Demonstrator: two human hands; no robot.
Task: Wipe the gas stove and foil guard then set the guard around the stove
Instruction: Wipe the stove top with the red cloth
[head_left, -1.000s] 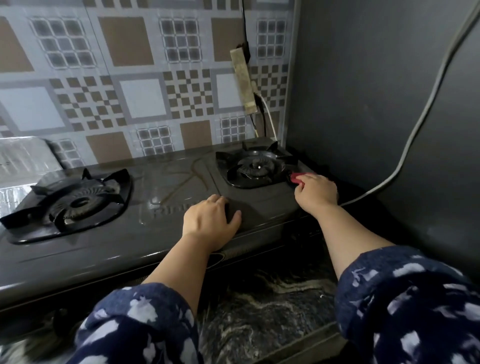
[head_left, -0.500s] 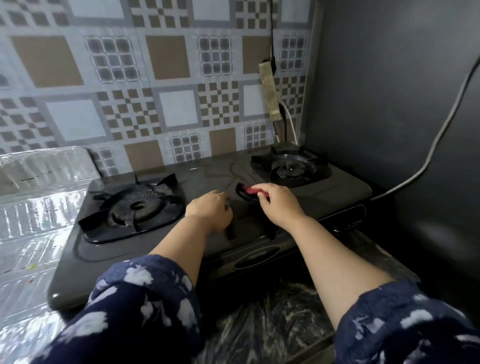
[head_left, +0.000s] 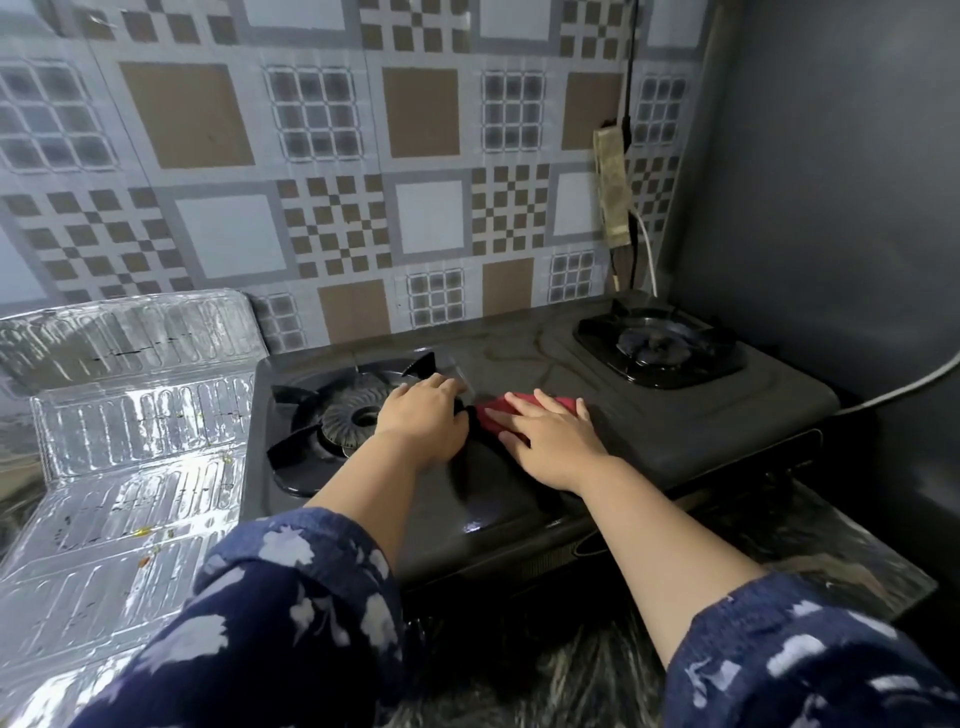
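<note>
A dark two-burner gas stove (head_left: 675, 431) stands on the counter against the tiled wall. My right hand (head_left: 550, 439) lies flat with straight fingers on a red cloth (head_left: 498, 413), pressing it onto the stove top between the burners. My left hand (head_left: 426, 415) rests on the stove beside the left burner (head_left: 348, 415), fingers slightly bent, holding nothing that I can see. The silver foil guard (head_left: 135, 441) lies unfolded to the left of the stove, one panel leaning against the wall, with small food specks on it.
The right burner (head_left: 657, 345) sits near a dark side wall (head_left: 831, 208). A power strip (head_left: 615, 187) with cables hangs on the tiled wall behind it, and a grey cable (head_left: 904, 387) runs along the right. The marbled dark counter (head_left: 519, 670) lies in front.
My right hand has swept the red cloth leftward from beside the right burner to the stove's middle. My left hand has shifted left to the left burner's edge. The view has panned left.
</note>
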